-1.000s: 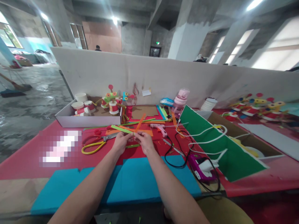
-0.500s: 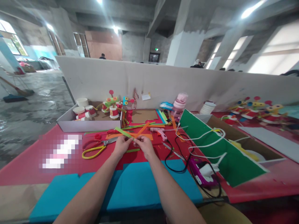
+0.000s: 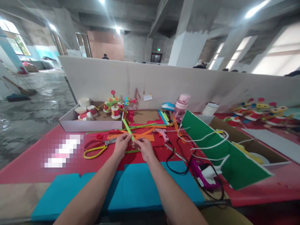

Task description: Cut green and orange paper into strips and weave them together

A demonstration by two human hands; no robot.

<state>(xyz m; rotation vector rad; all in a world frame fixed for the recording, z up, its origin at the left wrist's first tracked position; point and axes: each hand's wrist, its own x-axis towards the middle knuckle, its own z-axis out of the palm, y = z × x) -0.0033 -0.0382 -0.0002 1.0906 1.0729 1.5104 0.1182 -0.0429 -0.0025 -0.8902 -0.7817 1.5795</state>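
Observation:
My left hand (image 3: 122,145) and my right hand (image 3: 144,147) meet over the red table covering, their fingertips pinched almost together. A light green paper strip (image 3: 127,126) rises from between them, leaning up and left. From the same spot an orange paper strip (image 3: 147,132) slants up to the right. Where the strips cross, my fingers partly hide them. Left of my left hand lie yellow-handled scissors (image 3: 95,153), blades toward the hand. A pink glue gun (image 3: 163,135) rests beyond my right hand. Flat orange paper (image 3: 149,138) lies behind my fingers.
A white box (image 3: 91,125) with paper cups stands at the back left. On the right are a green-sided box (image 3: 217,153), black and white cables, and a purple power strip (image 3: 203,178). Blue board (image 3: 133,187) covers the front edge. A pink bottle (image 3: 182,104) stands behind.
The green strip has swung to a steeper angle, while the orange strip now lies at a lower slant. Both hands stay close together, still pinching. The view has shifted slightly.

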